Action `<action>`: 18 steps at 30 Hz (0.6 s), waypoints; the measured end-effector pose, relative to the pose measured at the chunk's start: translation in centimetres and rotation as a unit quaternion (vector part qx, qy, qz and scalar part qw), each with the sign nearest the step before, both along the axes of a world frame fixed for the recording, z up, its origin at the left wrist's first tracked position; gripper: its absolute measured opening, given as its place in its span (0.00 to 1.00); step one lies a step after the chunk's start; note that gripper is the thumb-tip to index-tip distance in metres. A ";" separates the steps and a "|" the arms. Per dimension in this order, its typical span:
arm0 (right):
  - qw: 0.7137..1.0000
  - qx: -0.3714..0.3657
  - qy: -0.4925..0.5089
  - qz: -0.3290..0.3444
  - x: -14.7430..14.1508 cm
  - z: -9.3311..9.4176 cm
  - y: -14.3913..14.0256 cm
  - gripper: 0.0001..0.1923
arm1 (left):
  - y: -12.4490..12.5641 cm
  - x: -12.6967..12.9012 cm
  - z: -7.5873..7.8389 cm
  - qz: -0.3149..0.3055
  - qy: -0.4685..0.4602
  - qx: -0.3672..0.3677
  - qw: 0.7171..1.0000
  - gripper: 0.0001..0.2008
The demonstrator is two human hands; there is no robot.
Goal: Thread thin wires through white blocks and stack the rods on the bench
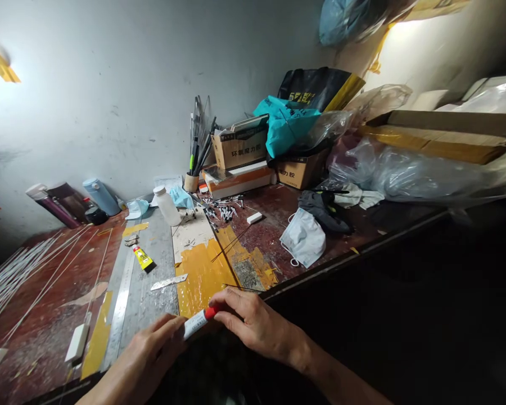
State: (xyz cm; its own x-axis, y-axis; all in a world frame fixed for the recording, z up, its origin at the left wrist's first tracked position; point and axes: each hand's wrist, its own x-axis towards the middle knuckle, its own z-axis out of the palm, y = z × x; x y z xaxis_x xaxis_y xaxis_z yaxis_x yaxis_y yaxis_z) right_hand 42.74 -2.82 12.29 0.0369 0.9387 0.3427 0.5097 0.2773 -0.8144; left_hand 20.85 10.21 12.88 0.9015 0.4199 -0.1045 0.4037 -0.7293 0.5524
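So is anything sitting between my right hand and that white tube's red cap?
Nothing visible: your right hand is right at the red cap, and your left hand holds the white tube.

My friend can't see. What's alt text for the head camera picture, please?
The left hand's grip holds a white tube; the right hand's grip is on its red cap. Beyond them, a messy table holds a white bottle, a white face mask and cardboard boxes.
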 end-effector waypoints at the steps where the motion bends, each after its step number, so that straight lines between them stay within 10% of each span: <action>1: 1.000 -0.009 -0.001 -0.009 -0.1 -0.2 0.0 0.06 | 0.1 -0.2 -0.6 0.008 -0.015 0.027 0.999 0.11; 6: 0.998 -0.039 0.030 -0.043 -0.6 -0.9 0.0 0.08 | 0.0 -0.5 -2.2 0.008 -0.071 0.073 0.995 0.13; 14: 0.997 -0.014 0.061 0.054 0.4 -0.9 -0.8 0.07 | -0.2 0.4 3.0 -0.044 0.043 -0.181 0.982 0.15; 18: 0.998 0.000 -0.059 -0.007 -0.3 -1.6 -0.7 0.08 | -0.4 0.2 1.6 -0.027 0.003 -0.091 0.995 0.13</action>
State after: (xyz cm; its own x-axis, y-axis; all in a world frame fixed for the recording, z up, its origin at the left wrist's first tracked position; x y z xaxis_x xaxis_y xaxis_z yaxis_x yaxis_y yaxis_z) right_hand 42.45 -3.50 10.72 0.0100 0.9382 0.3459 0.6064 0.2694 -0.7482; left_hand 21.06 9.81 14.52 0.9215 0.3441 -0.1802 0.3702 -0.6379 0.6753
